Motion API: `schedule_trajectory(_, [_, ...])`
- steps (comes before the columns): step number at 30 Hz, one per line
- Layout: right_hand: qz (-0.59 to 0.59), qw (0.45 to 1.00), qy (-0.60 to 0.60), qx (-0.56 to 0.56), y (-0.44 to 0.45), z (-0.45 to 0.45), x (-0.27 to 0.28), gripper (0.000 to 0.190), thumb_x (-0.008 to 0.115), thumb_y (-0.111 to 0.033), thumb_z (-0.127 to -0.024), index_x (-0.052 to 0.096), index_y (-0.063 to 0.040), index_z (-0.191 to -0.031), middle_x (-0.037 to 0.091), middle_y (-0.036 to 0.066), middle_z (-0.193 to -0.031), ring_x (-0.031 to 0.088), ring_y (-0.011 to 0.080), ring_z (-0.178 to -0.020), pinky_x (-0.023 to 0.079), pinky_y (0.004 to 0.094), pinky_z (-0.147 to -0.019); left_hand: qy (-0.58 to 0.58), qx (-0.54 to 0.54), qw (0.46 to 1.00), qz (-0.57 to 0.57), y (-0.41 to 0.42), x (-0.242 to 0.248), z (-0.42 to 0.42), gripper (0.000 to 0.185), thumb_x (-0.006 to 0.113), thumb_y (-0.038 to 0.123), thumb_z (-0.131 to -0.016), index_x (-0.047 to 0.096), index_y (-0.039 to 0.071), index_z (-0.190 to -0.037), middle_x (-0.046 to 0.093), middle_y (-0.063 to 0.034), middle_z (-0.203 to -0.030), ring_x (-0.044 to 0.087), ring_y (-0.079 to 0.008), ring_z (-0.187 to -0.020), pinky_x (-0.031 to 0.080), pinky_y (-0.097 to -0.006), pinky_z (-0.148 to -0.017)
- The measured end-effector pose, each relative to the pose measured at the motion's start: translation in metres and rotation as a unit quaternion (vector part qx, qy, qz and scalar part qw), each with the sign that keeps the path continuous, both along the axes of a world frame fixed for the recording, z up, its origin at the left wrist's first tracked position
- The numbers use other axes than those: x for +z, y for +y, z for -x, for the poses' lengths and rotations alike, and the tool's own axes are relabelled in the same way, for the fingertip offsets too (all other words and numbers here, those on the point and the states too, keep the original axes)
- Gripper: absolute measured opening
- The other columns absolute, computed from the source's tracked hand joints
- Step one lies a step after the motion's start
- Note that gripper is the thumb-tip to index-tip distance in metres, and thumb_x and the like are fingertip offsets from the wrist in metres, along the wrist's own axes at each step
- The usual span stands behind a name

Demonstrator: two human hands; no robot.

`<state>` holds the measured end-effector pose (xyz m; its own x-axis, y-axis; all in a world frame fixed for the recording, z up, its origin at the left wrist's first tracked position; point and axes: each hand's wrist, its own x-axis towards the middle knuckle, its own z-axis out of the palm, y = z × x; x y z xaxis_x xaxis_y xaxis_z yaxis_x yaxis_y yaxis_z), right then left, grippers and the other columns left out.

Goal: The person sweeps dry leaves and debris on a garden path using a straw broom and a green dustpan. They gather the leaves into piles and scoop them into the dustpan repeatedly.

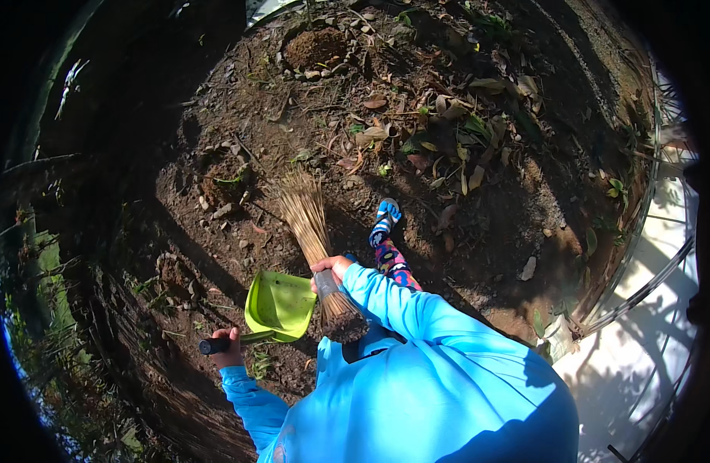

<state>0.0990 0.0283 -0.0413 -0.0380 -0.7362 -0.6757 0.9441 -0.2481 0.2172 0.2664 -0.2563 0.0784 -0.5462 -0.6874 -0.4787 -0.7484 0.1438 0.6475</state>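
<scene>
My right hand (331, 271) grips a stick broom (306, 217) around its grey taped binding. The broom's splayed bristle ends point away from me, over the soil. Its bound butt, caked with dirt, lies close to my blue shirt. In my left hand (228, 347) is the handle of a lime-green dustpan (281, 305), with a black grip end sticking out past the fist. The pan's tray is tilted and shows only specks of dirt inside. Broom and dustpan are side by side, the binding near the pan's right edge.
Dry and green leaves (447, 133) litter the soil ahead. A stone-ringed mound (314, 49) rises at the top, with a smaller mound (220, 184) at left. My sandalled foot (388, 213) stands in the middle. A pale paved surface (632, 341) borders the right side.
</scene>
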Motion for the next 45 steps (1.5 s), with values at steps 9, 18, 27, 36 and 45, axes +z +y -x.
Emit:
schedule_trajectory(9, [-0.219,0.959,0.081,-0.163,0.219,0.106,0.041,0.026,0.05,-0.022,-0.077,0.053,0.003,-0.083,0.059,0.017,-0.071,0.06,0.0313,-0.06,0.05,0.0461,-0.056,0.073,-0.059,0.994,0.064,0.014,-0.045,0.036,0.018,0.068,0.012,-0.073,0.051,0.006,-0.076,0.05,-0.0019,-0.06,0.047,-0.0118,-0.044,0.038,-0.0269,-0.038])
schedule_trajectory(18, [-0.081,0.989,-0.008,-0.126,0.122,0.094,0.047,0.03,0.058,-0.023,-0.071,0.055,0.004,-0.083,0.061,0.016,-0.073,0.061,0.0296,-0.062,0.051,0.0425,-0.059,0.009,-0.019,1.0,0.014,0.032,0.005,0.124,0.019,0.069,0.013,-0.073,0.053,0.004,-0.078,0.054,-0.0029,-0.064,0.049,-0.0109,-0.049,0.042,-0.0252,-0.041])
schedule_trajectory(27, [-0.398,0.886,0.071,-0.225,0.225,0.146,0.028,0.022,0.056,-0.02,-0.074,0.051,-0.002,-0.085,0.06,0.014,-0.069,0.061,0.0295,-0.063,0.051,0.043,-0.057,0.044,-0.103,0.994,-0.002,-0.024,-0.023,0.181,0.021,0.07,0.014,-0.072,0.054,0.005,-0.082,0.054,-0.0022,-0.07,0.049,-0.0107,-0.055,0.041,-0.0256,-0.044])
schedule_trajectory(36, [-0.072,0.965,0.036,-0.25,0.035,0.152,0.072,0.023,0.057,-0.015,-0.07,0.051,0.0,-0.086,0.059,0.016,-0.072,0.06,0.0315,-0.063,0.051,0.043,-0.06,0.031,-0.14,0.987,-0.068,-0.069,-0.017,0.246,0.017,0.069,0.012,-0.073,0.054,0.007,-0.08,0.053,-0.001,-0.065,0.048,-0.0084,-0.05,0.04,-0.0236,-0.041])
schedule_trajectory(45, [-0.098,0.976,0.045,-0.19,-0.007,0.178,-0.005,0.043,0.051,-0.034,-0.077,0.055,0.009,-0.084,0.06,0.021,-0.073,0.061,0.0338,-0.063,0.051,0.0439,-0.053,-0.006,-0.158,0.986,-0.052,-0.109,-0.02,0.287,0.018,0.068,0.013,-0.074,0.053,0.006,-0.082,0.054,-0.0018,-0.067,0.049,-0.0097,-0.051,0.043,-0.0235,-0.04])
